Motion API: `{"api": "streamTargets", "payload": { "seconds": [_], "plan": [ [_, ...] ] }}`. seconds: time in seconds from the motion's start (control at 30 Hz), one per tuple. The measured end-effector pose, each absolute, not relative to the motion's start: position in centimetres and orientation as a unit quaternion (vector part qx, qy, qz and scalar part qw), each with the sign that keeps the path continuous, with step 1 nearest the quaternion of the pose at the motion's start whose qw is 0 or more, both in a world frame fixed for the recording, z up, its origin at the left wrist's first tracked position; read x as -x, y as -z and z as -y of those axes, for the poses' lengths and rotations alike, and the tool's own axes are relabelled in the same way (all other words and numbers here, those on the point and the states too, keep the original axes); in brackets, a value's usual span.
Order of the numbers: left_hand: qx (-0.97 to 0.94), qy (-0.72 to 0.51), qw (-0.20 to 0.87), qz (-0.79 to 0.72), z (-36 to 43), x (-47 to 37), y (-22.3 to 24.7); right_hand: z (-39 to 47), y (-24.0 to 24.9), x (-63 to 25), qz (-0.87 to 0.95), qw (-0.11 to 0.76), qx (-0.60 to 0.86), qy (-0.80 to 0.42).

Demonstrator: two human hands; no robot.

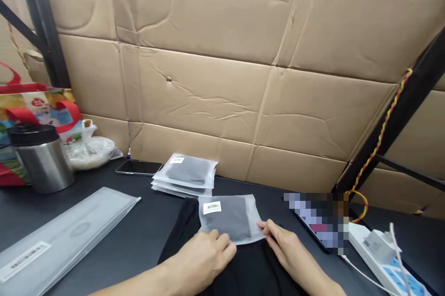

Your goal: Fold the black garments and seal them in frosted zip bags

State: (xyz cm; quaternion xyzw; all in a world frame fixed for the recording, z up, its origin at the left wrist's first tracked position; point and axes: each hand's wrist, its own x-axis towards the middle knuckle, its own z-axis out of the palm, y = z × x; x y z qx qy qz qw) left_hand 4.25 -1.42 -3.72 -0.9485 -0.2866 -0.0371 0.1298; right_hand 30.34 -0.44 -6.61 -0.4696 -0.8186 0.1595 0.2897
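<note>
A small frosted plastic bag [227, 217] with dark folded contents and a white barcode label lies before me on black fabric [250, 268]. My right hand [290, 247] pinches its right edge between thumb and fingers. At the lower left edge of that bag, my left hand [205, 254] is closed with fingers curled over the edge; its thumb is hidden. Just behind, a stack of similar frosted bags [189, 170] rests against the cardboard side of the table.
On the left lie long frosted bags [73, 240] with a barcode label. A steel flask [45, 161], a colourful tote bag [38, 101] and a phone [139, 167] stand or lie behind. To the right are a pixelated device [320, 226] and a power strip [392, 263] with cables. Cardboard [208, 87] walls the back.
</note>
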Motion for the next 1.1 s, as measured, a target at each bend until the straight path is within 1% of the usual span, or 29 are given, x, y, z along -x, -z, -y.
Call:
{"api": "streamTargets", "payload": {
  "seconds": [0.1, 0.17, 0.23, 0.33, 0.4, 0.47, 0.53, 0.63, 0.73, 0.8, 0.9, 1.0, 1.1],
  "plan": [
    [0.941, 0.030, 0.139, 0.308, 2.2, -0.7, 3.6, 0.4, 6.3, -31.0, 0.821, 0.281, 0.474, -0.148],
    [0.935, 0.033, 0.146, 0.323, 2.4, 0.5, 3.7, 0.5, 6.0, -31.4, 0.823, 0.273, 0.484, -0.119],
    [0.933, 0.043, 0.148, 0.324, 2.4, 0.7, 3.7, 0.5, 5.7, -31.3, 0.836, 0.258, 0.482, -0.054],
    [0.937, 0.077, 0.137, 0.310, 2.1, -0.4, 3.4, 0.6, 5.2, -29.7, 0.871, 0.220, 0.433, 0.071],
    [0.939, 0.113, 0.121, 0.303, 1.8, -1.4, 3.0, 0.5, 5.0, -27.8, 0.893, 0.183, 0.395, 0.111],
    [0.935, 0.157, 0.092, 0.304, 1.3, -2.3, 2.7, 0.2, 5.1, -26.0, 0.908, 0.147, 0.376, 0.110],
    [0.929, 0.184, 0.058, 0.314, 0.4, -2.9, 2.9, -0.2, 5.5, -24.8, 0.913, 0.130, 0.374, 0.098],
    [0.933, 0.162, 0.011, 0.322, -1.5, -3.1, 4.0, -0.6, 6.4, -24.3, 0.910, 0.136, 0.381, 0.088],
    [0.939, 0.142, -0.013, 0.312, -2.8, -2.9, 5.4, -0.6, 7.2, -24.6, 0.910, 0.145, 0.379, 0.087],
    [0.936, 0.147, -0.016, 0.318, -2.7, -2.2, 5.9, -0.8, 7.6, -25.0, 0.909, 0.140, 0.385, 0.079],
    [0.921, 0.168, -0.008, 0.352, -1.0, -0.3, 6.0, -2.4, 8.2, -25.8, 0.871, 0.130, 0.469, 0.059],
    [0.917, 0.156, 0.027, 0.367, 1.7, 2.2, 5.8, -5.2, 8.4, -26.2, 0.826, 0.139, 0.544, 0.047],
    [0.922, 0.134, 0.077, 0.356, 3.7, 4.3, 6.1, -7.9, 8.2, -25.7, 0.820, 0.162, 0.548, 0.035]
  ]
}}
